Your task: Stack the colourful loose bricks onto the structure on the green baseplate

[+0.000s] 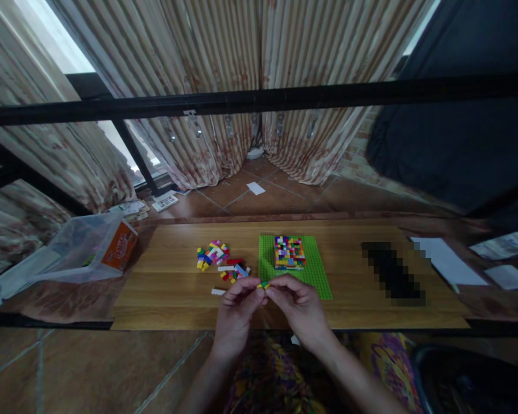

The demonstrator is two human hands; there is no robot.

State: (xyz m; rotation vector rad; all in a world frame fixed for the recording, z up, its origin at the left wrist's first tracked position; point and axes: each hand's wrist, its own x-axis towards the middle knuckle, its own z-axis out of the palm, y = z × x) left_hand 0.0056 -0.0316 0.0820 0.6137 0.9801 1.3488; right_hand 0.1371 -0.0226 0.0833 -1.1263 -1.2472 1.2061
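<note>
Between the fingertips of both hands are small green and yellow toy bricks (263, 285), partly hidden by the fingers. My left hand (238, 305) pinches them from the left, and my right hand (297, 305) from the right. Just beyond the hands lies a green baseplate (317, 267). A block built of many coloured bricks (289, 252) stands on its far part. To the left is a pile of loose bricks (216, 253) in mixed colours. A white brick strip (218, 291) rests on the wood near my left hand.
The wooden board (164, 299) spans the tabletop. A clear plastic bin (80, 244) with an orange label stands at the left. On the right are a blurred-out dark object (392, 273) and white paper (446, 261). A black metal bar (259, 103) crosses beyond the table, before curtains.
</note>
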